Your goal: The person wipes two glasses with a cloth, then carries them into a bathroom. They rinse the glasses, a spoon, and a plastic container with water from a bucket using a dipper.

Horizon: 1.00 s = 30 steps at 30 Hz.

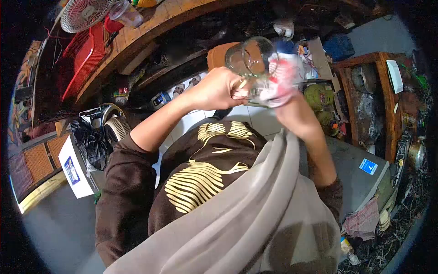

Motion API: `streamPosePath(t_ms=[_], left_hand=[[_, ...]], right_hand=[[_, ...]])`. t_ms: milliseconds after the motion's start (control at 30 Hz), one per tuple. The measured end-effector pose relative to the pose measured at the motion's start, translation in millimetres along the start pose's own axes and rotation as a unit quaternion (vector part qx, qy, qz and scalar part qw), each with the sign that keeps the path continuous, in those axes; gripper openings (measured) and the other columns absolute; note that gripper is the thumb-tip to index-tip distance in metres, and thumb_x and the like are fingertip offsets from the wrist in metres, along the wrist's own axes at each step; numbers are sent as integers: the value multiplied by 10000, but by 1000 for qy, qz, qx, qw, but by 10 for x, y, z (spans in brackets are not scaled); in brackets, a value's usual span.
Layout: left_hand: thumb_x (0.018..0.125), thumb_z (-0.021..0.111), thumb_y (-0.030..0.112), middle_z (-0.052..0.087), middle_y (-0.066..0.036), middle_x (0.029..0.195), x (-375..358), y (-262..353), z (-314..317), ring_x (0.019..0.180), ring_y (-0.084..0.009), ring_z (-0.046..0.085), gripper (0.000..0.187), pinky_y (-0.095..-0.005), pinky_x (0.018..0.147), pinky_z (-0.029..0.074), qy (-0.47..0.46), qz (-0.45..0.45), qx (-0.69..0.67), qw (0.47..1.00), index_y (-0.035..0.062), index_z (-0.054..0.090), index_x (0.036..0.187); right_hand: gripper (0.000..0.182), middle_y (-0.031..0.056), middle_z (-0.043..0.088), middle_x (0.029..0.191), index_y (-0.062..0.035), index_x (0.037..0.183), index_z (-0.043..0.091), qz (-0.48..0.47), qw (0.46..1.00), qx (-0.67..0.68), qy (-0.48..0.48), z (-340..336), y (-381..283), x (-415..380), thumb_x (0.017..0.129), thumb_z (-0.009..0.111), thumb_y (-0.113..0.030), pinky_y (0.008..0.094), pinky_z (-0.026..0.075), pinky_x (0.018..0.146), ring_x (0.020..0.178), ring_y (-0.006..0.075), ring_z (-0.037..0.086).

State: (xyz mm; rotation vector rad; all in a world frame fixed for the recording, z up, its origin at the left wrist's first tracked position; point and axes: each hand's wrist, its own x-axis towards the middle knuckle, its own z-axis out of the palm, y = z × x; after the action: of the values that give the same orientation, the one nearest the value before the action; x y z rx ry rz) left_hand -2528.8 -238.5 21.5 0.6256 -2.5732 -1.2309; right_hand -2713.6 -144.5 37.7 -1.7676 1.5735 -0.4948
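In front of my chest, a clear glass jug [253, 51] is held tilted, its round rim toward the upper left. My left hand [211, 89] is closed in a fist at its near side, fingers wrapped at what looks like the handle. A white cloth with red markings [284, 75] is pressed against the jug's right side and smeared by motion. Gripping that cloth is my right hand [297, 116], its fingers mostly hidden and blurred.
A wooden counter [150, 27] at the upper left carries a white fan [86, 13], a red basket [86, 57] and a clear plastic cup [125, 13]. A wooden rack [388, 100] stands right. Below it lies a checked cloth [362, 221]. A black plastic bag [91, 141] is at left.
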Motion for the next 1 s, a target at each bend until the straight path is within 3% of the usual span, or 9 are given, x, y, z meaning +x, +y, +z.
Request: streamPosePath(t_ms=[100, 233, 300, 367, 433, 700, 900, 967, 1000], left_hand=[[641, 635, 163, 486, -128, 531, -60, -74, 16, 526, -299, 509, 197, -362, 468, 372, -5, 70, 57, 996, 57, 484, 573], [564, 575, 75, 486, -117, 539, -126, -248, 84, 546, -298, 514, 107, -374, 475, 375, -2, 119, 100, 988, 64, 469, 569], [516, 556, 55, 476, -111, 529, -161, -264, 49, 542, -295, 510, 112, -374, 472, 373, 3, 144, 98, 985, 66, 452, 557], [519, 556, 50, 475, -105, 528, -217, -264, 9, 537, -293, 509, 117, -369, 470, 373, -26, 134, 74, 988, 66, 446, 555], [520, 558, 47, 480, -108, 533, -234, -188, -82, 543, -299, 509, 116, -376, 472, 371, -39, 114, 61, 991, 61, 450, 560], [554, 566, 83, 516, -123, 551, -229, -164, -310, 573, -302, 537, 78, -381, 508, 413, -81, 57, 161, 982, 57, 495, 577], [503, 588, 91, 510, -53, 582, -220, -244, -157, 561, -237, 497, 127, -333, 519, 410, 128, 100, 213, 964, 76, 503, 596], [485, 604, 111, 520, -26, 591, -233, -338, -67, 565, -211, 492, 155, -321, 530, 424, 149, 112, 241, 952, 90, 508, 605], [485, 612, 148, 508, -14, 588, -225, -385, -41, 566, -200, 487, 179, -312, 534, 421, 176, 150, 254, 939, 99, 506, 621]], right_hand=[[213, 177, 573, 869, -21, 905, 543, -40, 996, 44, -66, 194, 114, 158, 726, 512, -132, 367, 417, 749, 833, 349, 532], [335, 175, 554, 951, -75, 1009, 517, 139, 972, -77, -175, 116, -234, 219, 756, 480, -292, 369, 430, 747, 865, 318, 536], [360, 122, 505, 1094, -116, 1088, 486, 74, 981, 58, -167, 229, -163, 229, 770, 475, -283, 318, 358, 880, 1012, 248, 475], [406, 108, 466, 1149, -78, 1127, 443, -53, 954, -56, -290, 591, 329, 428, 769, 492, -264, 302, 319, 921, 1059, 234, 435], [364, 115, 449, 1144, -21, 1102, 419, -174, 936, 247, -179, 660, 248, 483, 791, 484, -199, 305, 310, 925, 1051, 204, 422], [216, 106, 514, 979, -48, 993, 477, -131, 988, 54, -68, 714, -63, 562, 818, 439, -171, 313, 383, 807, 931, 224, 476], [218, 108, 529, 888, -52, 920, 499, -55, 984, 162, -38, 848, 3, 529, 828, 417, -232, 327, 384, 733, 839, 232, 492], [298, 70, 520, 1035, -55, 1068, 485, 32, 962, 250, -105, 972, 166, 534, 841, 470, -248, 280, 352, 849, 957, 152, 471], [282, 86, 518, 1030, -48, 1059, 480, 11, 986, 115, -118, 832, 35, 535, 849, 450, -234, 286, 360, 838, 957, 157, 471]])
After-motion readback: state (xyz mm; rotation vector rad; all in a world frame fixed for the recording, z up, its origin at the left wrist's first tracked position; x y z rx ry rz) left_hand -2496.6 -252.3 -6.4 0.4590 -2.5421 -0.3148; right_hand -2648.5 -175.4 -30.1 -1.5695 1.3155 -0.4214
